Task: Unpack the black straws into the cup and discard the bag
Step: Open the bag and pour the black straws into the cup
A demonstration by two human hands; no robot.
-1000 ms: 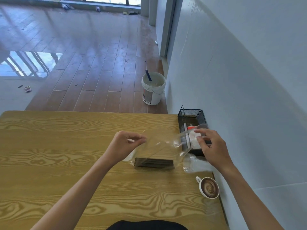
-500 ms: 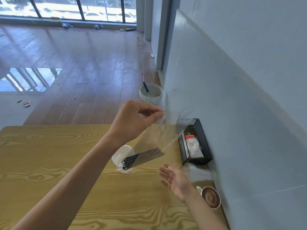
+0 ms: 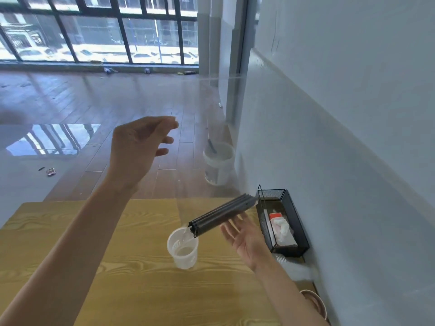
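A bundle of black straws lies tilted inside a large clear bag, its lower end just over the rim of a clear plastic cup that stands upright on the wooden table. My left hand is raised high above the table's far edge and pinches the bag's top corner between thumb and forefinger. Palm up with fingers spread, my right hand sits right under the straws' upper part, to the right of the cup. Whether it touches the bag is unclear.
A black mesh basket with a tissue pack stands against the wall on the right. Nearer me along the wall lie a blurred clear cup and a coffee cup. A white bucket stands on the floor beyond the table.
My left hand has lifted the bag much higher. My right hand let go of the bag and now opens beneath the straws, whose lower end has swung over the cup.
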